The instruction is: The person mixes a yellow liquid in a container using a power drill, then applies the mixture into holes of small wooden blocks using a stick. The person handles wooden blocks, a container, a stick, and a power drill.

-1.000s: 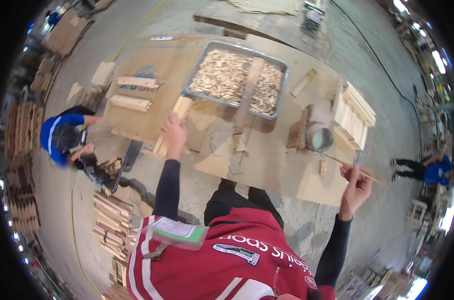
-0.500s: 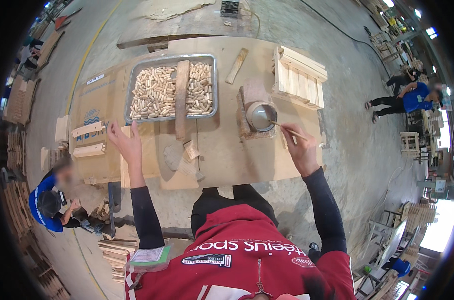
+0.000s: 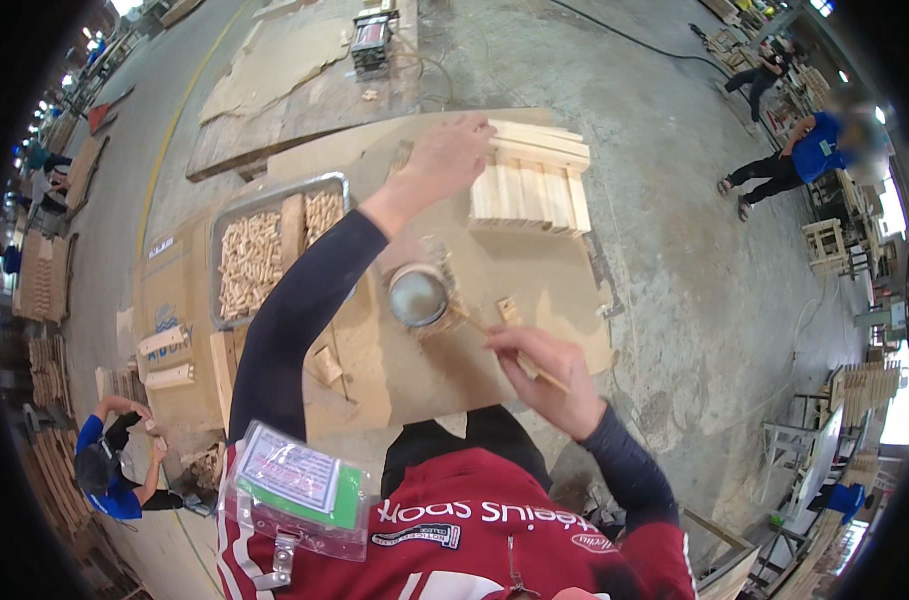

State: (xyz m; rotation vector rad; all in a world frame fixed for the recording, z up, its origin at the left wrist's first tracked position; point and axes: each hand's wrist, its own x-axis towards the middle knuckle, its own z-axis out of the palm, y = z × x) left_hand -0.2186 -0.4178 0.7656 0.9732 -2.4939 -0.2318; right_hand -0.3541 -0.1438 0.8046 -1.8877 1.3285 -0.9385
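My left hand (image 3: 439, 160) reaches across the table, fingers stretched out at the left end of a stack of pale wooden pieces (image 3: 529, 190); whether they touch it I cannot tell. A thin wooden stick (image 3: 474, 322) is held in my closed right hand (image 3: 549, 378), slanting toward a round pot (image 3: 417, 297) of whitish liquid. The stick's far end lies at the pot's right rim. Partly hidden behind my left arm is a metal tray (image 3: 217, 262) filled with wooden dowels (image 3: 249, 255), with a wooden slat (image 3: 292, 228) laid across it.
Two notched wooden pieces (image 3: 168, 376) lie on the cardboard (image 3: 169, 280) at left. Small wood offcuts (image 3: 327, 365) rest near the front edge. A plank table (image 3: 274, 110) stands beyond. One person in blue (image 3: 819, 145) stands at right; another (image 3: 114, 470) works at lower left.
My left hand has swung from beside the tray up and right to the wooden stack. My right hand has drawn down and left with the stick. The view has shifted.
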